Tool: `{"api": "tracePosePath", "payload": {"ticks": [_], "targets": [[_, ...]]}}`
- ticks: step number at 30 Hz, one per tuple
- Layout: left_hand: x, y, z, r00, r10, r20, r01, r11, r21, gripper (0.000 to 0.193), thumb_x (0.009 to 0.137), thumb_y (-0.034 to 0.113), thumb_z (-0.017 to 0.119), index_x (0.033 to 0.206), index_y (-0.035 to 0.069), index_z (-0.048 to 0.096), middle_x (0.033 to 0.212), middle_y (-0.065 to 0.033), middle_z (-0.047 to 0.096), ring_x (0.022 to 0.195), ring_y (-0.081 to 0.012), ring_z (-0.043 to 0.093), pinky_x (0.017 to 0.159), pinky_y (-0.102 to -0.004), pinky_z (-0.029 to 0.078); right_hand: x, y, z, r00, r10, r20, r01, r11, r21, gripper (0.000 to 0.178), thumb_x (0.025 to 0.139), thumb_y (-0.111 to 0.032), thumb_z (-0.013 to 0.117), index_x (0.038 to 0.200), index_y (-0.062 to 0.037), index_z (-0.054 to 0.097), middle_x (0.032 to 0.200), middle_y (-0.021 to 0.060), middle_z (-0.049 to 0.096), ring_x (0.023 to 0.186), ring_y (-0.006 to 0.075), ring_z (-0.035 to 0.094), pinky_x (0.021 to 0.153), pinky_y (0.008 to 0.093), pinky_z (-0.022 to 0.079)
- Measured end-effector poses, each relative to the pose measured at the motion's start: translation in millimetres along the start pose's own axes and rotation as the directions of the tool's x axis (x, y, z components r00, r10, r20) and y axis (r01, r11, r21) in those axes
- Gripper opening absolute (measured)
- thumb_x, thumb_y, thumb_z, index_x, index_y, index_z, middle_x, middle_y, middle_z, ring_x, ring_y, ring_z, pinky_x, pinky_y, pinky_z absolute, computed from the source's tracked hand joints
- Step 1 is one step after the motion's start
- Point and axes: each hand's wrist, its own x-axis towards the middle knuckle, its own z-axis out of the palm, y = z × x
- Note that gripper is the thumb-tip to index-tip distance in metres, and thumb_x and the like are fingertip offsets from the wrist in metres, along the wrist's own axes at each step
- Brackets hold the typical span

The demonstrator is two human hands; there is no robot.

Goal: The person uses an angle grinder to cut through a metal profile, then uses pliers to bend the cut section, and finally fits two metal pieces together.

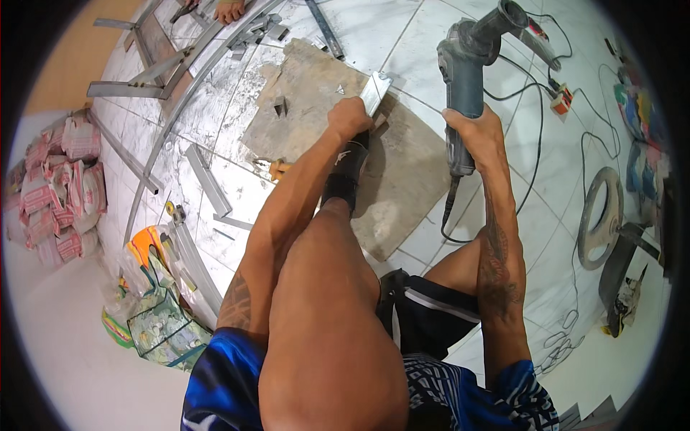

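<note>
My left hand [350, 118] is closed around a short silvery metal channel piece [376, 92], just above my dark-shod foot [347, 169]. Under them lies a worn brown board [402, 172] on the tiled floor. To the right, my right hand [476, 133] grips the dark grey body of an angle grinder [463, 79], held upright in the view with its head at the far end. The grinder's cord [451, 205] leaves its near end and loops across the floor. A small cut metal offcut [279, 106] and orange-handled pliers [277, 169] lie left of my left hand.
Another person's hand [230, 10] is at the far left by a metal frame [162, 82]. Long metal strips [208, 183] lie on the left. Red-and-white bags [68, 183] are stacked at the left wall. A power socket block [561, 102] and a ring-shaped base [598, 219] stand right.
</note>
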Motion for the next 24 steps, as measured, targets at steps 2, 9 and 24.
{"api": "tracePosePath", "payload": {"ticks": [2, 9, 24], "targets": [[5, -9, -1, 0.999, 0.006, -0.044, -0.005, 1.0, 0.022, 0.053, 0.066, 0.039, 0.079, 0.102, 0.001, 0.072, 0.105, -0.0208, 0.071, 0.099, -0.0338, 0.07, 0.084, -0.0422, 0.056, -10, -3, -5, 1.0, -0.015, -0.004, 0.015, 0.999, 0.029, 0.032, 0.07, -0.023, 0.073, 0.085, 0.0034, 0.063, 0.071, 0.0077, 0.062, 0.058, 0.0152, 0.057, 0.054, 0.0313, 0.045], [-1, -1, 7, 0.991, 0.018, -0.131, -0.016, 1.0, 0.015, 0.046, 0.069, 0.031, 0.078, 0.103, 0.002, 0.071, 0.108, -0.02, 0.07, 0.103, -0.0348, 0.068, 0.087, -0.043, 0.055, -31, -3, -35, 0.997, -0.063, -0.037, 0.066, 0.996, 0.063, 0.034, 0.076, -0.025, 0.076, 0.093, 0.002, 0.063, 0.076, 0.0082, 0.064, 0.062, 0.0143, 0.06, 0.056, 0.0285, 0.048], [-26, -14, 40, 0.891, 0.146, -0.43, -0.192, 0.979, -0.066, 0.05, 0.072, 0.03, 0.078, 0.104, -0.002, 0.057, 0.1, -0.0222, 0.062, 0.091, -0.0406, 0.063, 0.08, -0.0477, 0.052, -39, -14, -49, 0.989, 0.123, -0.085, -0.103, 0.972, 0.212, 0.039, 0.078, -0.026, 0.074, 0.1, 0.0045, 0.062, 0.078, 0.0118, 0.065, 0.065, 0.016, 0.062, 0.057, 0.0287, 0.049]]}}
